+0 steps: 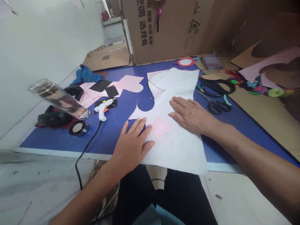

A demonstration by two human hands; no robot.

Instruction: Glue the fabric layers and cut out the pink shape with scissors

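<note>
A large white sheet [173, 147], cut with curved edges, lies across the blue tabletop and hangs slightly past its front edge. Reddish lines run along parts of its outline, and a pink patch shows on its middle. On the sheet's left edge my left hand [132, 145] rests flat, fingers spread. My right hand [191, 114] lies palm down on the sheet's right half, its fingers stretched out. Neither hand grips anything. Close to the right hand are small black-handled scissors [217, 106] and larger black scissors [217, 86].
A white glue gun [102, 111] with a black cord lies left. Beside it are a tilted glass bottle [61, 100], its cap [79, 128], and pink paper pieces [127, 82] with black ones. A red-rimmed oval [185, 62] lies behind; a cardboard box [168, 31] stands at the back.
</note>
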